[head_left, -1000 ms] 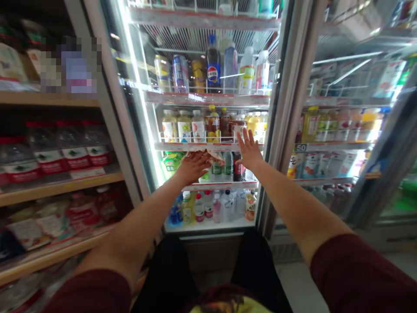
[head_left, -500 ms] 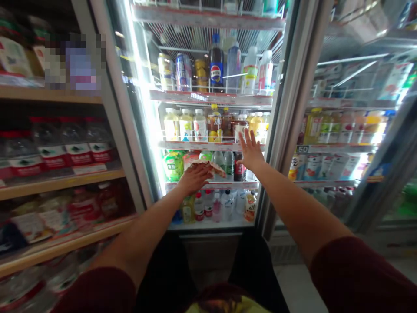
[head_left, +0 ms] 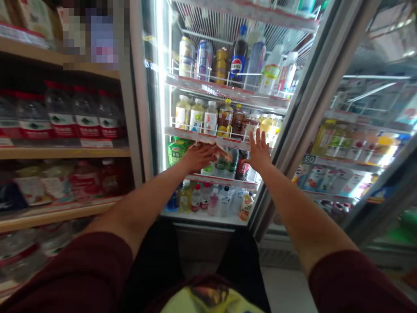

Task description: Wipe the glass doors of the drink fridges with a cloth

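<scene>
A glass-doored drinks fridge (head_left: 267, 117) stands in front of me, bottles and cans behind its pane. My left hand (head_left: 198, 157) lies flat with its fingers over a crumpled, pale pinkish cloth (head_left: 223, 152), holding it against the glass at the height of a lower shelf. The cloth is blurred and partly hidden under the fingers. To the right, my right hand (head_left: 259, 154) has its fingers spread and appears to rest on the pane near the door's right frame. It holds nothing.
Wooden shelves (head_left: 65, 152) at the left carry red-capped water bottles (head_left: 60, 113) and pouches. A second fridge section with juice bottles (head_left: 325, 134) is at the right, past a metal frame (head_left: 312, 100). My knees are close to the fridge's base.
The view has tilted and shifted. My left hand and the cloth have moved up the glass, nearer the shelf rail above. My right hand stays spread at about the same place on the door.
</scene>
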{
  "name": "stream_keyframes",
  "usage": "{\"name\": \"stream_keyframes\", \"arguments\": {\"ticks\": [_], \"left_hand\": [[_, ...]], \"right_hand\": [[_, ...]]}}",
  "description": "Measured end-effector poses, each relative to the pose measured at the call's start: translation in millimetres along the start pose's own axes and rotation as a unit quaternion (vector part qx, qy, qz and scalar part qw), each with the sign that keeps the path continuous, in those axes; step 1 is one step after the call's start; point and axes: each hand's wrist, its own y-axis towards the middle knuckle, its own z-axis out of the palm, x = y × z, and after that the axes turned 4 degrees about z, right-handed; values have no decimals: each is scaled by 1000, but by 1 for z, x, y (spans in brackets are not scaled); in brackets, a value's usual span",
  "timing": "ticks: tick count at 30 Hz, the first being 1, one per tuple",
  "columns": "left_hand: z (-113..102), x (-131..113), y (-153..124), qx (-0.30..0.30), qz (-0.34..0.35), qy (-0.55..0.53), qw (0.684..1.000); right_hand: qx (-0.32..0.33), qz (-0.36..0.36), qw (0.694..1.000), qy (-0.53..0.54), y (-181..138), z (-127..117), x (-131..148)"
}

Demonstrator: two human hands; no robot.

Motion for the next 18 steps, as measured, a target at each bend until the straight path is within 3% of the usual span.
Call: {"name": "stream_keyframes", "arguments": {"ticks": [3,5,7,10,12,16,18], "left_hand": [[-16,14,19,-134,-138,26,981],[-14,10,18,-160,-186,28,969],[-3,-1,7,-101,-136,14,985],[12,-11,-13,25,2,-10,1000],[11,-6,-13,28,15,-8,999],[-11,15,16,-135,-164,11,977],[-15,16,24,-172,-230,4,958]], "right_hand": [[-6,1,1000,0,-2,-3,2],[-6,9,1000,0,-4,-7,5],[0,15,1000,1,-6,-10,7],[6,15,1000,4,-6,-12,7],[1,9,1000,10,-6,-10,5],[-7,8,1000,8,-4,-4,1],[-11,5,1000,11,-3,-3,-1]]}}
